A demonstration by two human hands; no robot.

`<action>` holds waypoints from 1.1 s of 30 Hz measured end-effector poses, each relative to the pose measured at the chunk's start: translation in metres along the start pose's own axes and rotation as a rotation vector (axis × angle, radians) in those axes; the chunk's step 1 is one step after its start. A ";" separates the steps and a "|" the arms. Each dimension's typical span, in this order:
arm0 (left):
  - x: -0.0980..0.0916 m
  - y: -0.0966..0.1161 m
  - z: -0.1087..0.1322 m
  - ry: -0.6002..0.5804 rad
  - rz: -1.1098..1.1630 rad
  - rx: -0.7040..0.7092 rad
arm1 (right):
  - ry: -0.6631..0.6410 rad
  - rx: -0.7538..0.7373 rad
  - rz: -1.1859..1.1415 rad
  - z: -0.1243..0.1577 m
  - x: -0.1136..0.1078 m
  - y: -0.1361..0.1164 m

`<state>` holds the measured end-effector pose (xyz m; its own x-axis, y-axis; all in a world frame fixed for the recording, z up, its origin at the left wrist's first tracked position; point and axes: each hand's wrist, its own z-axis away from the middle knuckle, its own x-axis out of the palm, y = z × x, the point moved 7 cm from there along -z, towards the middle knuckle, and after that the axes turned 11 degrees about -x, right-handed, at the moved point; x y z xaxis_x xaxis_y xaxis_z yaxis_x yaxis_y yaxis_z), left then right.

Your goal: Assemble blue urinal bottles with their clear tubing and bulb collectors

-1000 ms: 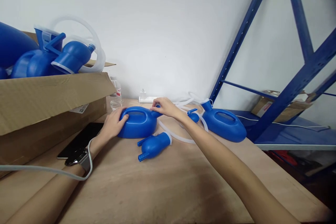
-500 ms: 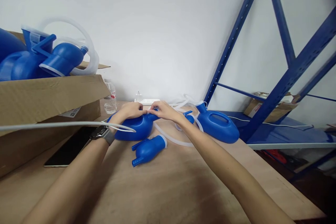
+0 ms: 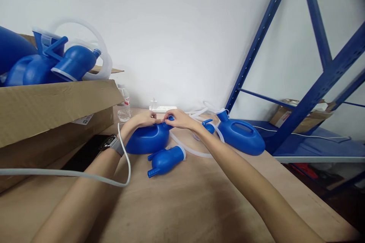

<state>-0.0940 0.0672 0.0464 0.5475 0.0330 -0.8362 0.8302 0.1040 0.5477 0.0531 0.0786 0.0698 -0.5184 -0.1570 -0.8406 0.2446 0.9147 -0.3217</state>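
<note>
Both hands meet at the neck of a blue plastic urinal bottle (image 3: 148,139) lying on the wooden table. My left hand (image 3: 146,118), with a watch on its wrist, is closed at the neck from the left, thumb and fingertips pressed together. From the right, my right hand (image 3: 180,119) pinches the same neck beside its round mouth. Whatever small part sits between the fingertips is hidden. Just in front lies a blue funnel-shaped attachment (image 3: 167,160) with a white rim. Clear tubing (image 3: 194,152) curves behind my right forearm.
A second blue bottle (image 3: 241,136) and another blue attachment (image 3: 208,127) are at the right. An open carton (image 3: 57,100) of blue parts stands left, near a water bottle (image 3: 124,106) and a dark phone (image 3: 84,155). A white cable (image 3: 85,175) crosses my left forearm. Blue shelving (image 3: 310,83) borders the table.
The loose white cable has swung lower across my left forearm. The whole view has shifted slightly. Both hands stay at the bottle's neck, and its round mouth now shows more clearly.
</note>
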 end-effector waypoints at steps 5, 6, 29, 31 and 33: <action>0.003 -0.003 -0.003 -0.041 -0.014 -0.034 | -0.036 0.161 -0.078 -0.005 0.001 0.009; 0.003 -0.003 -0.004 -0.041 -0.011 -0.042 | -0.061 0.197 -0.120 -0.007 0.003 0.012; 0.000 -0.003 0.004 0.037 0.036 -0.079 | -0.064 0.104 -0.088 -0.009 0.007 0.012; 0.000 -0.003 0.003 0.056 0.029 -0.085 | -0.056 0.101 -0.102 -0.009 0.008 0.013; 0.000 -0.003 0.003 0.071 0.019 -0.083 | -0.042 0.132 -0.080 -0.008 0.009 0.015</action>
<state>-0.0960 0.0640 0.0446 0.5518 0.1057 -0.8273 0.8065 0.1849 0.5616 0.0459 0.0940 0.0612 -0.5062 -0.2452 -0.8268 0.3112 0.8422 -0.4403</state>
